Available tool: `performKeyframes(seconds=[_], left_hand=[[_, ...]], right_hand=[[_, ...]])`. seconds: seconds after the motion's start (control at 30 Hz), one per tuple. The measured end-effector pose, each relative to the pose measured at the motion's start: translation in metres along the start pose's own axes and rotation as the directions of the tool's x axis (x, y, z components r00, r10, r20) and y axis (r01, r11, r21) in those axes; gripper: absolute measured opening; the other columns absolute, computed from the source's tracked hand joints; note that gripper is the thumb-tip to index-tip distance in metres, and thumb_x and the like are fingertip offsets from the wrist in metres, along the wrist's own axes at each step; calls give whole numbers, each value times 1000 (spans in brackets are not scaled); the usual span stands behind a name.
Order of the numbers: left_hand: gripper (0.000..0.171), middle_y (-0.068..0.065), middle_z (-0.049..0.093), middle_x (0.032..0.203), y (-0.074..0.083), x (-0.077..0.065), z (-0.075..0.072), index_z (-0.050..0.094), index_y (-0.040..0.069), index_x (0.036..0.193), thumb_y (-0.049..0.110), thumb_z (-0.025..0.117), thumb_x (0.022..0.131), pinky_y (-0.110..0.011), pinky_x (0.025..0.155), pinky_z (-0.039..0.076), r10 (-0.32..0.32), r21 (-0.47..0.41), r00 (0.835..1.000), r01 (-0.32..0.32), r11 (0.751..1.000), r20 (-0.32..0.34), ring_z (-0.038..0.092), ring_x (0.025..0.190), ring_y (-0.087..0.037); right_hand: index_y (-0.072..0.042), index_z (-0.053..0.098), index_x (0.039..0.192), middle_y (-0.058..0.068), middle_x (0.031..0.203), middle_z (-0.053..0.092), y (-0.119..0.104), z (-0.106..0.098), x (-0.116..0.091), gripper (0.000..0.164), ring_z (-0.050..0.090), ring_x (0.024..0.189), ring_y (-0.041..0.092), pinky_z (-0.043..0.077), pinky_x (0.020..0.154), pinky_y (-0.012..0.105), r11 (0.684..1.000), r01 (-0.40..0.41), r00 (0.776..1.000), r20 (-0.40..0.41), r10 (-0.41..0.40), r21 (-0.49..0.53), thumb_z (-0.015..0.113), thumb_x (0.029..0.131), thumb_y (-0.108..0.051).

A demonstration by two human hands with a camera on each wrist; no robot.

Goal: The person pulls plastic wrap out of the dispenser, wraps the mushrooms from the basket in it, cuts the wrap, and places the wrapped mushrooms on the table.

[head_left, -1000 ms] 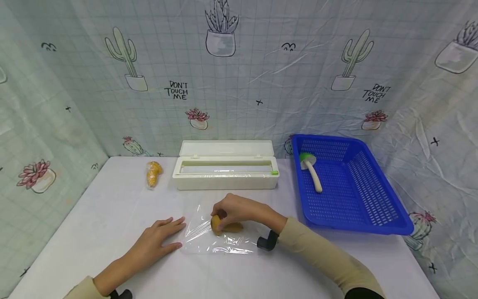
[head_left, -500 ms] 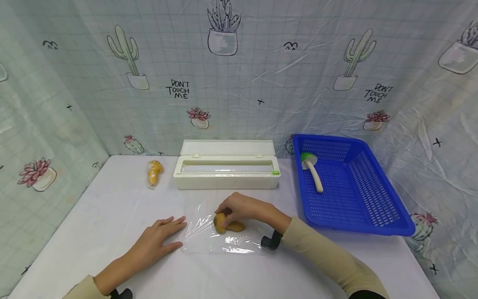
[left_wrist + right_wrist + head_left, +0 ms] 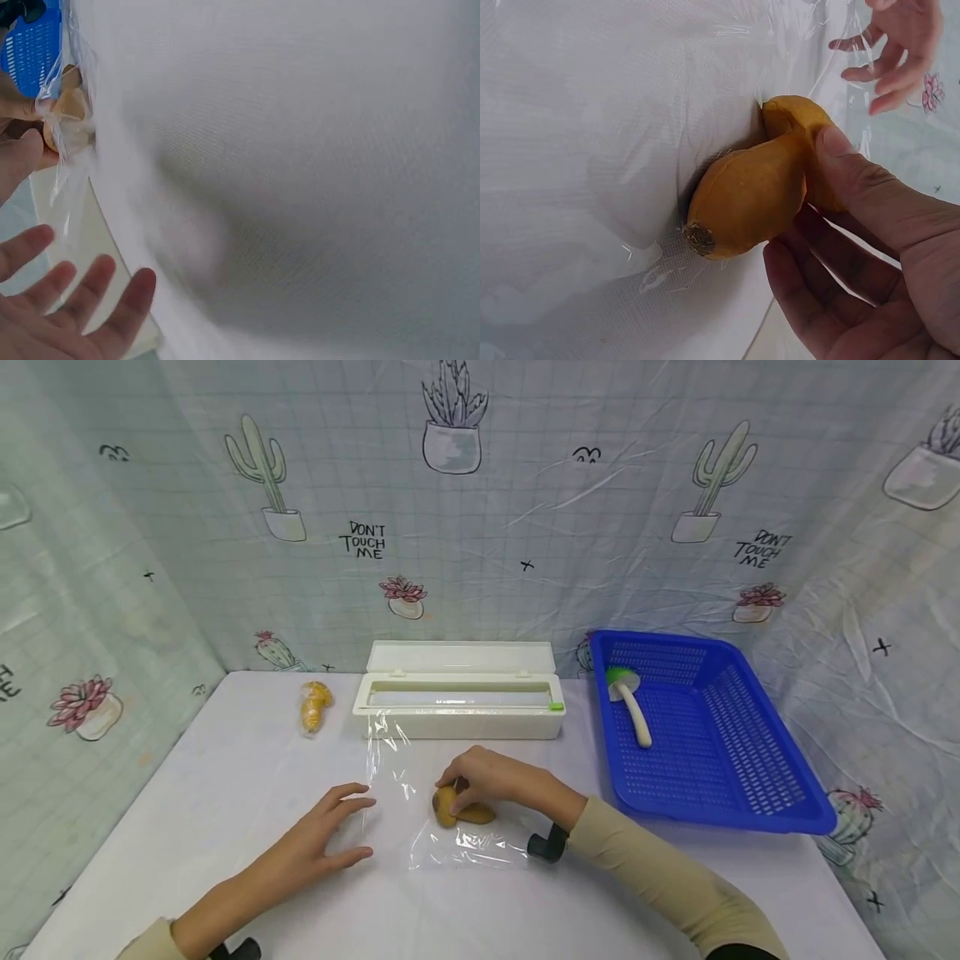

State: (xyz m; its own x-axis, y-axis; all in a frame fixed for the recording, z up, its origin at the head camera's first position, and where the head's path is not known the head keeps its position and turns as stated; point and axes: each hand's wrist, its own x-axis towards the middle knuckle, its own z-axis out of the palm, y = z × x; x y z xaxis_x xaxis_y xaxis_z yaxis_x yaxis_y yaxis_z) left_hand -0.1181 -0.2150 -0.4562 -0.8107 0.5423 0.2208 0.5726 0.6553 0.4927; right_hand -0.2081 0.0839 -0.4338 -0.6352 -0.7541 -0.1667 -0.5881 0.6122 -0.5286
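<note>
My right hand [image 3: 486,774] pinches a yellow-brown mushroom [image 3: 477,813] between thumb and fingers. In the right wrist view the mushroom's fat stem [image 3: 742,199] has a dark rough end, and the thumb presses on the cap. It lies over a sheet of clear cling film [image 3: 390,785], whose left side rises in creases toward the dispenser box [image 3: 457,724]. My left hand [image 3: 318,835] is just left of the film, fingers spread and thumb apart, with nothing in its grasp. The left wrist view shows those spread fingers [image 3: 94,289] below the hanging film [image 3: 71,187].
Behind the hands, the white film dispenser has its lid [image 3: 461,657] raised and a green slider at its right end. A film-wrapped yellow mushroom [image 3: 313,706] lies at the back left. At right, a blue basket [image 3: 720,818] holds a green-capped mushroom [image 3: 632,706].
The left hand has lifted and its fingers have spread. The film's left side has pulled up and inward toward the dispenser. The right hand with the mushroom has shifted slightly right.
</note>
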Motion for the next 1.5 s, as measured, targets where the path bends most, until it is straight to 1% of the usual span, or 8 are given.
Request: performKeyframes(seconds=[0.13, 0.3, 0.47, 0.73, 0.87, 1.0, 1.17, 1.5], left_hand=[[62, -14, 39, 148, 2, 1, 0, 55, 8, 134, 2, 84, 80, -34, 86, 59, 71, -34, 996, -69, 997, 50, 60, 113, -28], [77, -19, 33, 146, 0, 3, 6, 58, 12, 126, -28, 74, 62, -23, 74, 56, 246, 78, 969, -243, 967, -36, 58, 106, -25], [62, -13, 41, 144, -1, 3, 9, 70, 25, 109, -10, 90, 62, -21, 66, 52, 282, 217, 957, -262, 940, -67, 50, 104, -24], [40, -4, 57, 133, 1, 3, 10, 71, 32, 97, 30, 95, 65, -42, 84, 53, 382, 323, 923, -372, 870, 32, 51, 109, -21], [37, 2, 60, 124, -1, 1, 12, 70, 29, 98, 25, 93, 69, -39, 83, 52, 376, 301, 925, -372, 878, 47, 51, 107, -18], [33, 4, 63, 113, -5, 2, 14, 71, 24, 91, 10, 92, 69, -34, 82, 54, 370, 280, 928, -367, 887, 45, 54, 101, -17], [28, 6, 65, 105, -7, 3, 16, 73, 22, 85, 8, 92, 69, -31, 81, 54, 378, 269, 924, -377, 886, 50, 56, 97, -14], [23, 12, 65, 96, -7, 5, 12, 70, 22, 85, 9, 87, 78, -26, 77, 54, 366, 224, 931, -354, 908, -10, 57, 92, -11]], right_hand=[[-6, 74, 123, 2, 108, 74, 0, 1, 1, 43, 67, 89, 6, 51, 75, 13, 1000, -6, 1000, 7, 6, -6, 85, 83, -19], [-10, 71, 129, 4, 113, 64, -2, 6, -1, 49, 64, 93, 13, 49, 77, 15, 999, -19, 1000, -17, 18, -42, 85, 85, -24], [-16, 64, 136, 0, 120, 53, -6, 15, -5, 60, 55, 92, 9, 49, 79, 16, 995, -54, 996, -75, 47, -88, 87, 82, -25], [-14, 52, 141, 2, 129, 54, -1, 19, -30, 68, 55, 112, 13, 49, 98, 24, 995, -32, 994, -105, 22, -97, 87, 82, -14], [-14, 60, 135, 3, 129, 57, -3, 7, -57, 57, 59, 115, 17, 53, 98, 28, 989, -69, 992, -118, 53, -134, 85, 84, -12], [-16, 69, 112, -4, 110, 62, -2, 6, -87, 34, 62, 97, 7, 55, 86, 21, 980, -73, 997, -48, 65, -185, 86, 83, -18], [-18, 67, 95, -9, 92, 58, 4, 18, -121, 29, 53, 80, 2, 53, 72, 21, 950, -51, 999, -7, 52, -307, 89, 77, -26], [-19, 69, 86, -12, 83, 56, 20, 26, -143, 13, 50, 74, -1, 51, 68, 19, 955, -7, 997, -71, -15, -296, 81, 85, -14]])
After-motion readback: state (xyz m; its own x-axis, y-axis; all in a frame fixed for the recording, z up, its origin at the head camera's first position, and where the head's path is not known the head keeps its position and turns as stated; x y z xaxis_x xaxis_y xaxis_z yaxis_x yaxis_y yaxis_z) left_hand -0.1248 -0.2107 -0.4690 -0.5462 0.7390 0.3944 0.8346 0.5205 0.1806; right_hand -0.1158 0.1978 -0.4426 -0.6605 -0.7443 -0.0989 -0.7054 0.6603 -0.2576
